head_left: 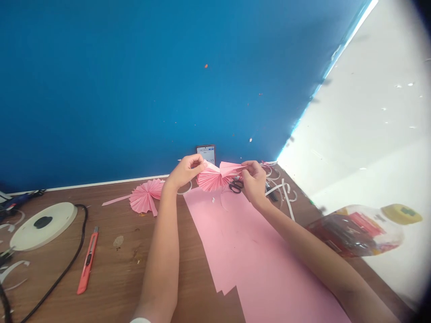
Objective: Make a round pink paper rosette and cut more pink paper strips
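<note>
Left hand (186, 172): fingers curled shut, tips pinched the left end of the pleated pink paper (217, 176).
Right hand (254, 179): fingers closed, gripped the paper's right end.
Pleated pink paper: held up between both hands, far centre, over the far edge of the pink sheets (256, 251).
Scissors (236, 185): on the table (128, 269), just beside the right hand.
Finished fan (146, 195): flat, left of the left hand.
</note>
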### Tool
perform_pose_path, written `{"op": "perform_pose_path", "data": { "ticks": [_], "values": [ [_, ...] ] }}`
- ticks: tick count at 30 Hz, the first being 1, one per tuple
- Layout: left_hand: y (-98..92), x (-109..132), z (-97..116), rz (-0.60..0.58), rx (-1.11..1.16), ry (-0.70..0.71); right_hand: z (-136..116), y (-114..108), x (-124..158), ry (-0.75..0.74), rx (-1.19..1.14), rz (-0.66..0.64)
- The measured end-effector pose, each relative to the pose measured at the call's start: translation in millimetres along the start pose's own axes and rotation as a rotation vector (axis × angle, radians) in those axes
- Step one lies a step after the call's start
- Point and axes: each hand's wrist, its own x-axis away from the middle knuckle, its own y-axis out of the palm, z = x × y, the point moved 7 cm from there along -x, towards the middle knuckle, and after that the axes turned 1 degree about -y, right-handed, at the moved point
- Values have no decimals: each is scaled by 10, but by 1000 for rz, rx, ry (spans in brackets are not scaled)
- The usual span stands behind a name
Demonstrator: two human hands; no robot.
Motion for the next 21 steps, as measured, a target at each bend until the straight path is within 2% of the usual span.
{"op": "perform_pose_path", "data": {
  "ticks": [10,14,21],
  "values": [
    [-14,-3,-3,11,-24,10,180,6,-45,50,-68,15],
    [-4,3,-24,-18,-35,-21,225,-2,-65,39,-61,18],
    [-66,62,-69,-47,26,-71,367,-94,-164,105,-41,88]
  ]
}}
